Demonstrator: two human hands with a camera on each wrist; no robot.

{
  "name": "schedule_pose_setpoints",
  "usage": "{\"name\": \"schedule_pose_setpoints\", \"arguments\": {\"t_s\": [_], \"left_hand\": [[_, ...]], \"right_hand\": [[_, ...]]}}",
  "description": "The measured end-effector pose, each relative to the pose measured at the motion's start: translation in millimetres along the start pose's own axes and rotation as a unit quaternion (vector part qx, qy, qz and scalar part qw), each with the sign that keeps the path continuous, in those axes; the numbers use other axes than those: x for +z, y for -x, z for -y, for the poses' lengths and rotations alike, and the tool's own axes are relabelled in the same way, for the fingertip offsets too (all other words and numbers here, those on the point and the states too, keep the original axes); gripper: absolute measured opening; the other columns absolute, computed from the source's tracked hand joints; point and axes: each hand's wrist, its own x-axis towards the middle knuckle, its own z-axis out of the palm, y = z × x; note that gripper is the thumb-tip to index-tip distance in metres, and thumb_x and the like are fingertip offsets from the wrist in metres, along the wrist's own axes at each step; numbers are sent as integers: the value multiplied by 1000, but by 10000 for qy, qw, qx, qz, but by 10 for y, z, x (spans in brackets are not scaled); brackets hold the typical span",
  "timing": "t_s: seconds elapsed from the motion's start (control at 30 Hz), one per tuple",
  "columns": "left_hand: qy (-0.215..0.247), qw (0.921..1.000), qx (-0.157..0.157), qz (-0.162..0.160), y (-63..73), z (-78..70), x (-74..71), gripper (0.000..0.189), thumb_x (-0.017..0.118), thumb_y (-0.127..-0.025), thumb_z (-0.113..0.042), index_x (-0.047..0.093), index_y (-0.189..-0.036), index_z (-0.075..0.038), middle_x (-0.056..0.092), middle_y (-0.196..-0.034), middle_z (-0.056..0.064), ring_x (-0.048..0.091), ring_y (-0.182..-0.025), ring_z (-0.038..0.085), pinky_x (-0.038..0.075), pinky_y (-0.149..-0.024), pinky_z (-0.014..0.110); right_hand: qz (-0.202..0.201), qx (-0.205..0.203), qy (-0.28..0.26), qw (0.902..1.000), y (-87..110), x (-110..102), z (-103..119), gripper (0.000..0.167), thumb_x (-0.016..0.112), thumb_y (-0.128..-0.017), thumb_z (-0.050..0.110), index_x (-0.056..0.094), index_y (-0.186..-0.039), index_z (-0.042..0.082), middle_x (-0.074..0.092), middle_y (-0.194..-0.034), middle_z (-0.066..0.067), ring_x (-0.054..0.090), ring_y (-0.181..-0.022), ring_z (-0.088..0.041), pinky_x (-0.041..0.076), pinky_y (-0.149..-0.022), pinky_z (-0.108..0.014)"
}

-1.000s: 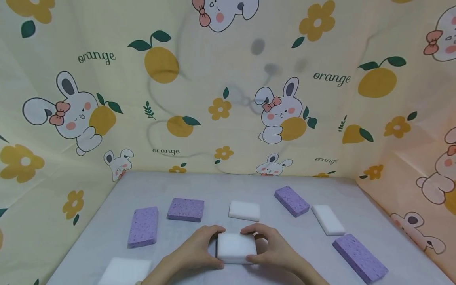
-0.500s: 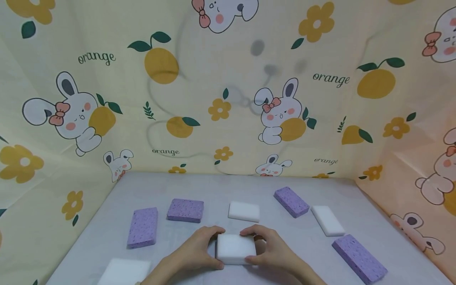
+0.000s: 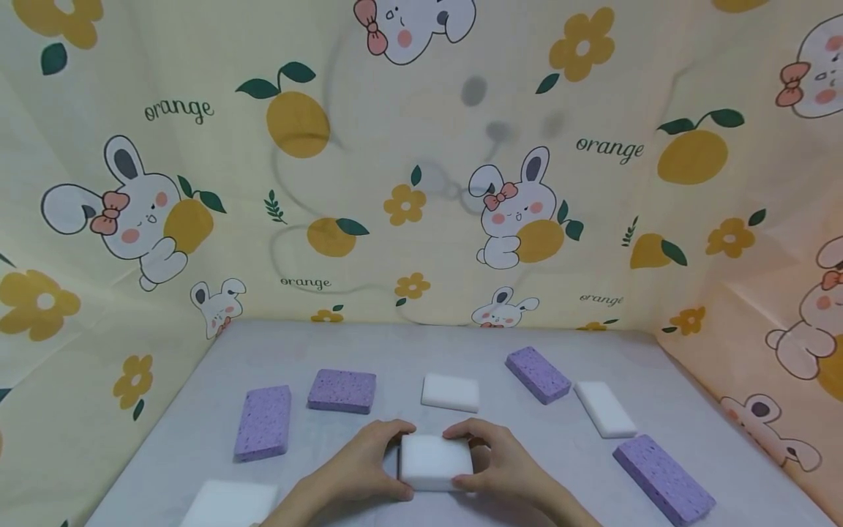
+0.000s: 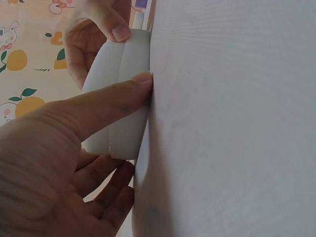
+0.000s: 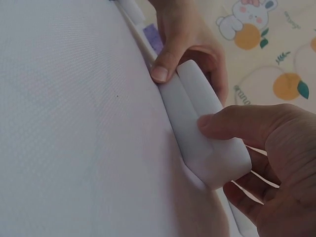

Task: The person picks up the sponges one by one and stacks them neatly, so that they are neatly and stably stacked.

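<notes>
Two white sponges lie stacked at the front middle of the table, the upper sponge point(image 3: 436, 457) flat on the lower sponge point(image 5: 178, 126), with a thin seam between them in both wrist views. My left hand point(image 3: 365, 461) grips the stack's left end, its thumb pressed on the front face of the lower sponge close to the tabletop. From the other end my right hand point(image 3: 497, 465) holds the stack, thumb on the front near the seam and fingers curled behind. The back of the stack is hidden in the wrist views.
Purple sponges lie at left point(image 3: 263, 423), back left point(image 3: 342, 391), back right point(image 3: 538, 375) and right point(image 3: 664, 479). Single white sponges rest behind the stack point(image 3: 451, 392), at right point(image 3: 606, 409) and front left point(image 3: 230, 503). A printed cloth point(image 3: 369, 132) walls the table's back and sides.
Both hands keep their hold on the stacked white sponges in the same spot. Only the head view has shifted very slightly.
</notes>
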Motion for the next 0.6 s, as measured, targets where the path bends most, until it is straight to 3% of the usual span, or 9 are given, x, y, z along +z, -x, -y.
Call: {"name": "schedule_pose_setpoints", "arguments": {"t_s": [0.17, 0.33, 0.47, 0.6], "left_hand": [[-158, 9994, 83, 309, 20, 12, -113, 85, 90, -66, -38, 52, -138, -13, 57, -127, -7, 51, -116, 13, 43, -103, 42], [-63, 9978, 318, 572, 31, -15, -408, 85, 89, -70, -28, 46, -142, -10, 58, -130, 0, 52, -121, 22, 42, -104, 46], [102, 9987, 387, 321, -90, -64, -599, 66, 81, -80, -16, 51, -138, -8, 60, -128, 6, 54, -118, 30, 46, -99, 49], [305, 9984, 462, -112, -301, -76, -648, 49, 76, -85, -13, 57, -130, -7, 62, -121, 3, 56, -114, 30, 50, -94, 48]], "right_hand": [[-15, -32, -13, 10000, -2, 7, -8, 52, 86, -75, 22, 63, -121, 16, 64, -119, 4, 62, -99, -18, 52, -90, -37], [-41, -51, 80, 9999, 5, 15, -10, 52, 86, -74, 20, 63, -121, 15, 64, -119, 4, 62, -99, -17, 52, -89, -35], [-23, -23, 37, 10000, 1, 11, -3, 52, 86, -75, 21, 63, -121, 15, 64, -119, 3, 62, -99, -18, 53, -89, -36], [4, 15, -34, 10000, 2, 5, 4, 53, 86, -74, 20, 63, -121, 15, 64, -119, 3, 62, -98, -18, 53, -88, -35]]}}
